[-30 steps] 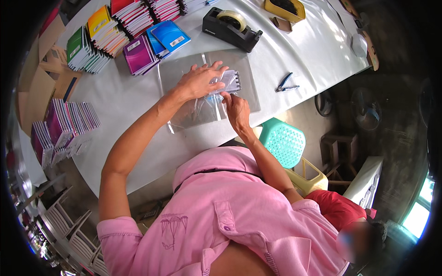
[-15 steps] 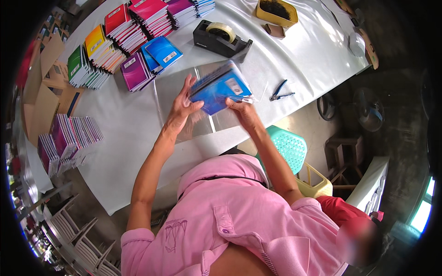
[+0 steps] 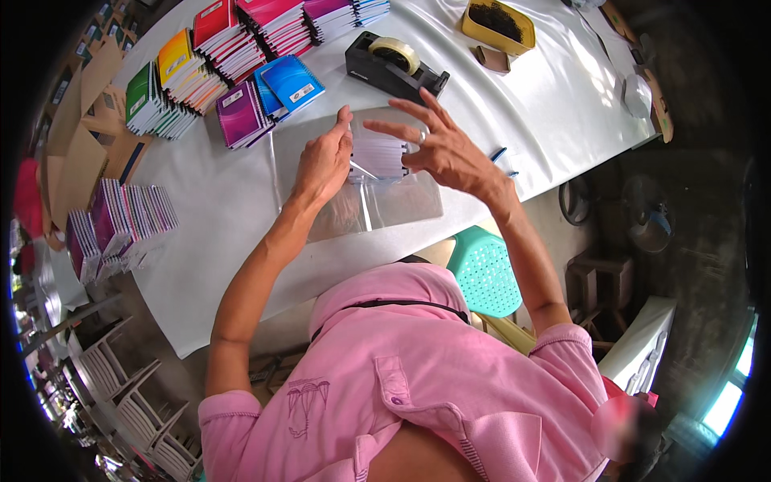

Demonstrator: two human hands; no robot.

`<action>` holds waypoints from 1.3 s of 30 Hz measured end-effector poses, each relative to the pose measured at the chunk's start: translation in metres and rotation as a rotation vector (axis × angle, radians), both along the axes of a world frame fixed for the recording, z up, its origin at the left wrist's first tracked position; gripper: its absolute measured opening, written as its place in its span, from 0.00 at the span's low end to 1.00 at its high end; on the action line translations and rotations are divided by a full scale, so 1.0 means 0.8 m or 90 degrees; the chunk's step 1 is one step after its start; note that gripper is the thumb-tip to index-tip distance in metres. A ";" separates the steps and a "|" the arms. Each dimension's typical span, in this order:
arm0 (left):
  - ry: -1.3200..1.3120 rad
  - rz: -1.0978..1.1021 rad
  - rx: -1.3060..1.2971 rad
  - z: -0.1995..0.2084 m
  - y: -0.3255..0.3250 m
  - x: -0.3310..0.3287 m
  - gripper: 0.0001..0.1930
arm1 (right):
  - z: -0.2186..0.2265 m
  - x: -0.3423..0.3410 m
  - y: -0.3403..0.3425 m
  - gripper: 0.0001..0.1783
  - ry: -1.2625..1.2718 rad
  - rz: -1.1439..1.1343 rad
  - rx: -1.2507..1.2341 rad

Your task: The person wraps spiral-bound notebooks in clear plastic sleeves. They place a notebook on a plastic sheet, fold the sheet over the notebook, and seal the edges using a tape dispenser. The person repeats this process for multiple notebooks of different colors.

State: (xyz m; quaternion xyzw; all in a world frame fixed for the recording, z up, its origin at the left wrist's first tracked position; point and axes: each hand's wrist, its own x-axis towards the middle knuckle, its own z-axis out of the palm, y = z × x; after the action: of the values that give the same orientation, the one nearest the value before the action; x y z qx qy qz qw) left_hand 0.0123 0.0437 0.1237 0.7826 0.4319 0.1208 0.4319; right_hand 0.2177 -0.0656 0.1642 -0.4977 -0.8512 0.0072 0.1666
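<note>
A bundle of notebooks in clear plastic film stands on edge on a clear plastic sheet, its white page edges facing up. At its left end is my left hand, fingers pressed together against the bundle; the fingertips' exact hold is partly hidden. By the right end, my right hand is open, fingers spread over the bundle and thumb side close to its corner. A ring shows on one finger. Beyond the hands stands a black tape dispenser with a roll of clear tape.
Stacked notebooks in several colours fill the far left, with blue notebooks and purple ones nearer. Wrapped bundles stand at the left edge. Blue-handled nippers lie beside my right wrist. A yellow container sits far right; a green stool stands below.
The bundle has gone from tilted in both hands, blue cover showing, to standing on the sheet with page edges up. My right hand has let go and risen with fingers spread.
</note>
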 end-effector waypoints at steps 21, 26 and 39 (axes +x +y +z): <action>-0.231 -0.261 0.245 -0.075 0.026 -0.055 0.28 | -0.103 -0.001 -0.049 0.36 0.609 -0.321 0.040; -0.233 -0.308 0.233 -0.070 0.040 -0.043 0.29 | -0.146 -0.040 -0.043 0.28 0.577 -0.275 -0.020; -0.375 -0.205 0.203 -0.040 0.012 -0.021 0.21 | -0.127 -0.076 -0.039 0.22 0.446 -0.355 0.128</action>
State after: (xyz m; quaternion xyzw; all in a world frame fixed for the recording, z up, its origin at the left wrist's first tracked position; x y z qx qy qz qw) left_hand -0.0045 0.0534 0.0914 0.8298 0.1359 0.3371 0.4235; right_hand 0.1572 -0.0968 0.0629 -0.6566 -0.5738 0.0469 0.4873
